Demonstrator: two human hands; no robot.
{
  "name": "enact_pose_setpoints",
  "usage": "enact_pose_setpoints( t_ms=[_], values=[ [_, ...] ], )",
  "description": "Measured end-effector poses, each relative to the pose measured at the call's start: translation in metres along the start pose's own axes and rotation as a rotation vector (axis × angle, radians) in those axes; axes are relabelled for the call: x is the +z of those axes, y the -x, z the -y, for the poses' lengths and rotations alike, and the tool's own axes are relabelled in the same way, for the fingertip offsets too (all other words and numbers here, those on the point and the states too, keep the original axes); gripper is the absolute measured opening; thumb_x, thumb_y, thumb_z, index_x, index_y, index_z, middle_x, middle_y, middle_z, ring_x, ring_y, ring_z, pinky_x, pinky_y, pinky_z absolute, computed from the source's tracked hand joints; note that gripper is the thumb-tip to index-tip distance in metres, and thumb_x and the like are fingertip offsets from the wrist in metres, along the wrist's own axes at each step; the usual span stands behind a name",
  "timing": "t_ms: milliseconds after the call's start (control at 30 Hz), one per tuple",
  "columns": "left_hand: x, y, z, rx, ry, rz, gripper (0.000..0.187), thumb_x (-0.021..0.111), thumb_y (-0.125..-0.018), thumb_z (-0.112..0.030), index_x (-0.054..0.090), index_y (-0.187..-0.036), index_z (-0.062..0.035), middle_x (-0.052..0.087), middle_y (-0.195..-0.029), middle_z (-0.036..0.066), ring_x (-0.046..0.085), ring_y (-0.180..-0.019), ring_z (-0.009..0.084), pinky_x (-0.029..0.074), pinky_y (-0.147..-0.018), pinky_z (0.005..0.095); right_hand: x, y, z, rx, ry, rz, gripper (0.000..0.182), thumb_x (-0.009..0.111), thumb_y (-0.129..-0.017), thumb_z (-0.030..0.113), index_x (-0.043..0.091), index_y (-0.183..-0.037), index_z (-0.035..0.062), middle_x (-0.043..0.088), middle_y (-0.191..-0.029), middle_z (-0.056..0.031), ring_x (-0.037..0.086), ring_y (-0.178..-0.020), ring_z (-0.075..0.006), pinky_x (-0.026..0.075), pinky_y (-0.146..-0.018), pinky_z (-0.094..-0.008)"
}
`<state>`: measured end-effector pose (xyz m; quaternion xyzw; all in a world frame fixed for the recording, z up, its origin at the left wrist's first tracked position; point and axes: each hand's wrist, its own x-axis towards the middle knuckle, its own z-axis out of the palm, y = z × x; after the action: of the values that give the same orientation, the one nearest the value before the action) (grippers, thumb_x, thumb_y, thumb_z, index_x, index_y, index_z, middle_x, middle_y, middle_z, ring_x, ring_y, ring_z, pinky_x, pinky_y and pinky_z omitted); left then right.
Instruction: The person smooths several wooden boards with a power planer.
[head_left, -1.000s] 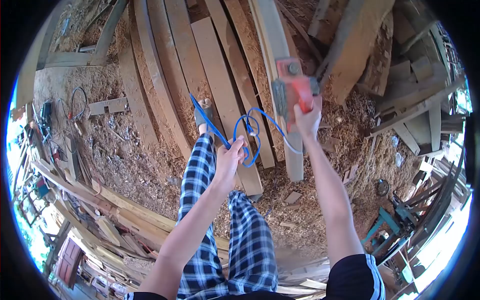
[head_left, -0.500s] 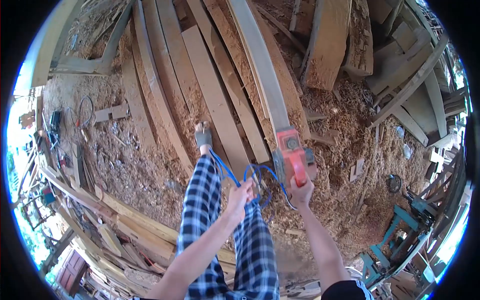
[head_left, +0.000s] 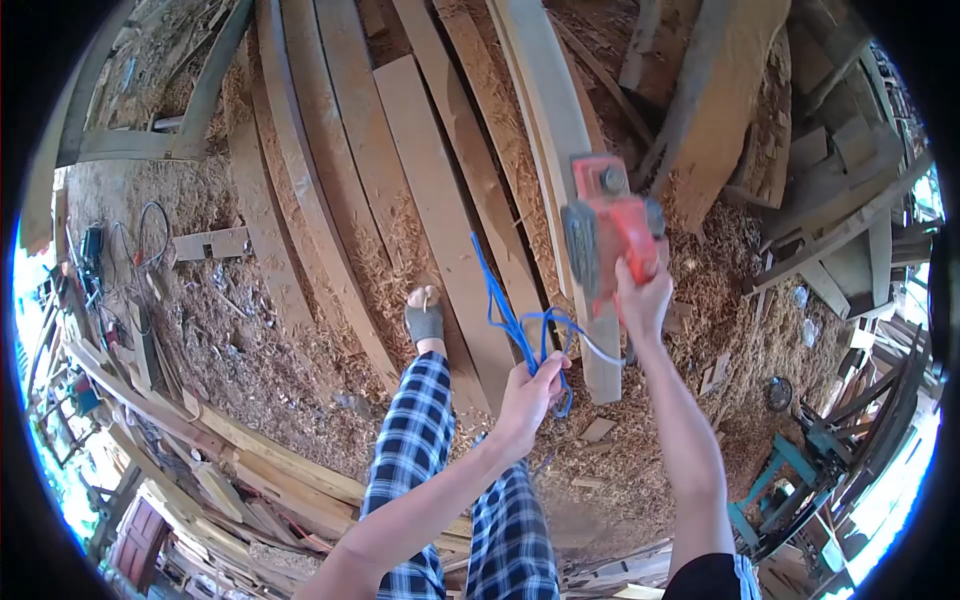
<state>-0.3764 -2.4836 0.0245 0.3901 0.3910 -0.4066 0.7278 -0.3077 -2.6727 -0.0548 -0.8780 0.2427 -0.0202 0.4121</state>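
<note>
My right hand [head_left: 643, 295] is wrapped round the rear handle of a red electric planer [head_left: 612, 225]. The planer sits over a long pale plank [head_left: 548, 110], with the plank's near end showing behind the tool. Lower and to the left, my left hand [head_left: 533, 395] is closed on a bunched blue power cord [head_left: 510, 325]. Loops of the cord stick out above and below the fingers, and one stretch runs right towards the planer.
Several long boards [head_left: 425, 170] lie side by side to the left, near my foot [head_left: 424, 318]. Wood shavings cover the ground. A thick timber [head_left: 715, 120] lies at upper right, stacked lumber [head_left: 270, 450] at lower left, and a teal metal machine [head_left: 785, 470] at lower right.
My right hand has pushed the planer forward along the plank, uncovering its near end. My left hand has moved right with the cord.
</note>
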Motion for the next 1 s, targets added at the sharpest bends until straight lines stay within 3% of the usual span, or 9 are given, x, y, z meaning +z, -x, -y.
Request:
enact_pose_setpoints(
  t_ms=[100, 233, 333, 400, 500, 633, 800, 1000],
  values=[
    [0.0, -0.002, -0.04, 0.012, -0.026, 0.003, 0.024, 0.045, -0.097, -0.025, 0.054, -0.087, -0.005, 0.034, -0.056, -0.007, 0.031, -0.051, 0.0054, 0.04, -0.064, 0.0233, 0.033, -0.076, 0.042, -0.022, 0.038, -0.008, 0.028, 0.068, -0.072, 0.019, 0.064, -0.091, -0.0016, 0.065, -0.075, -0.0156, 0.065, -0.069, -0.0259, 0.049, -0.067, -0.0358],
    [-0.007, -0.005, -0.079, 0.031, 0.007, 0.008, 0.023, 0.046, -0.096, -0.025, 0.054, -0.088, -0.0048, 0.035, -0.054, -0.007, 0.031, -0.05, 0.0052, 0.038, -0.063, 0.0233, 0.083, -0.179, 0.082, -0.156, 0.053, -0.058, 0.028, 0.068, -0.069, 0.023, 0.064, -0.08, -0.002, 0.064, -0.081, -0.0185, 0.065, -0.078, -0.0297, 0.048, -0.073, -0.0378],
    [-0.012, -0.011, -0.097, 0.068, 0.096, 0.038, 0.023, 0.047, -0.095, -0.025, 0.054, -0.088, -0.0046, 0.034, -0.054, -0.007, 0.032, -0.05, 0.0052, 0.038, -0.064, 0.0237, 0.11, -0.235, 0.133, -0.13, 0.135, -0.041, 0.027, 0.068, -0.068, 0.024, 0.063, -0.076, -0.0022, 0.064, -0.074, -0.0166, 0.065, -0.069, -0.0279, 0.05, -0.069, -0.0373],
    [-0.015, -0.014, -0.113, 0.073, 0.125, 0.058, 0.022, 0.047, -0.095, -0.024, 0.054, -0.088, -0.0046, 0.035, -0.054, -0.007, 0.032, -0.051, 0.0051, 0.038, -0.065, 0.0239, 0.123, -0.262, 0.17, -0.008, 0.117, 0.092, 0.027, 0.067, -0.069, 0.024, 0.064, -0.074, -0.0016, 0.063, -0.063, -0.0119, 0.063, -0.055, -0.0217, 0.05, -0.058, -0.0352],
    [-0.019, -0.021, -0.135, 0.09, 0.177, 0.092, 0.022, 0.049, -0.095, -0.025, 0.055, -0.089, -0.0047, 0.034, -0.054, -0.007, 0.032, -0.051, 0.0049, 0.039, -0.068, 0.0244, 0.151, -0.305, 0.196, -0.038, -0.028, 0.075, 0.026, 0.066, -0.07, 0.025, 0.063, -0.072, -0.0008, 0.06, -0.055, -0.0074, 0.058, -0.045, -0.0153, 0.047, -0.048, -0.0316],
    [-0.03, -0.029, -0.16, 0.099, 0.18, 0.088, 0.023, 0.05, -0.094, -0.028, 0.056, -0.091, -0.0055, 0.031, -0.055, -0.008, 0.031, -0.052, 0.005, 0.04, -0.071, 0.0259, 0.173, -0.339, 0.228, 0.001, -0.076, 0.073, 0.022, 0.066, -0.073, 0.021, 0.06, -0.065, 0.0012, 0.058, -0.055, -0.0054, 0.054, -0.044, -0.0135, 0.045, -0.045, -0.0293],
    [-0.042, -0.041, -0.168, 0.165, 0.203, 0.074, 0.021, 0.051, -0.094, -0.026, 0.055, -0.089, -0.0061, 0.031, -0.053, -0.008, 0.031, -0.051, 0.0048, 0.04, -0.069, 0.0256, 0.18, -0.374, 0.229, -0.07, -0.07, 0.148, 0.019, 0.064, -0.076, 0.017, 0.059, -0.067, 0.0014, 0.057, -0.057, -0.0055, 0.054, -0.046, -0.0139, 0.044, -0.044, -0.0282],
    [-0.044, -0.023, -0.155, 0.151, 0.182, 0.03, 0.019, 0.049, -0.094, -0.024, 0.054, -0.089, -0.0063, 0.033, -0.053, -0.008, 0.031, -0.049, 0.0048, 0.04, -0.068, 0.0258, 0.154, -0.331, 0.197, -0.109, -0.055, 0.212, 0.017, 0.064, -0.076, 0.017, 0.058, -0.07, 0.0017, 0.056, -0.057, -0.0041, 0.052, -0.044, -0.0123, 0.042, -0.044, -0.0275]
  ],
)
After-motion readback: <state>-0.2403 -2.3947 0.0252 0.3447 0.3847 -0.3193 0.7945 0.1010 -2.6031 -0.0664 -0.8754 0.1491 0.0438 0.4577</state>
